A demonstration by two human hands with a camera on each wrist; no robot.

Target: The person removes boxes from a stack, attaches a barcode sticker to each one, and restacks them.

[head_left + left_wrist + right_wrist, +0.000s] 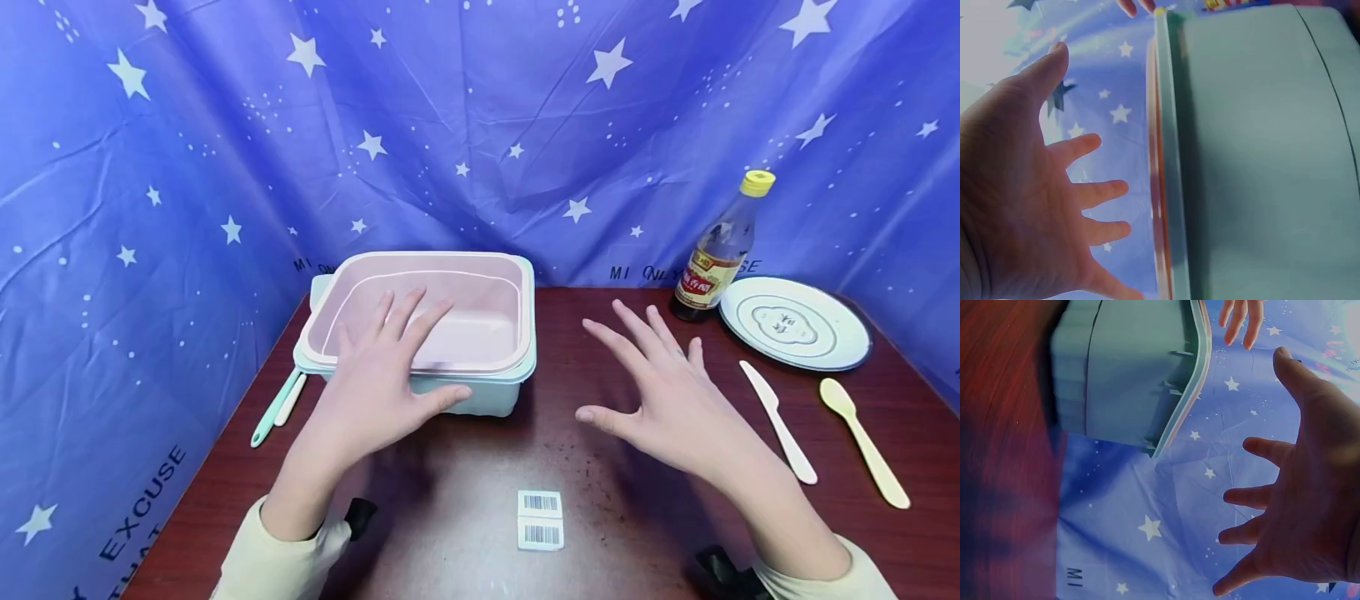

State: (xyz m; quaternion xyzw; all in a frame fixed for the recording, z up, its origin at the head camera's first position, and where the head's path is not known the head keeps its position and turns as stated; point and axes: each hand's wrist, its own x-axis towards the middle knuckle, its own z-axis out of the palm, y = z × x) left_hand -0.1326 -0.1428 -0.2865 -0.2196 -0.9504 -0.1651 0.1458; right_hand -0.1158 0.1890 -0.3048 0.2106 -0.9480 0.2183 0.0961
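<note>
A pale teal plastic bin (pixel 480 396) stands at the back left of the table, with a pink tray (pixel 480 333) seated in its top. Over its front edge my left hand (pixel 382 387) hovers, fingers spread and palm down; in the left wrist view those fingers stay apart from the bin's rim. My right hand (pixel 667 400) is held in the air to the right of the bin, its fingers also spread. Neither hand holds anything. The right wrist view shows the bin's side (pixel 1129 369) well away from the right fingertips.
At the back right stand a sauce bottle (pixel 712 258) with a yellow cap and a white plate (pixel 825 325). A white knife (pixel 776 421) and yellow spoon (pixel 862 442) lie before them. Two handles (pixel 277 408) stick out left of the bin. A barcode label (pixel 540 521) lies in front.
</note>
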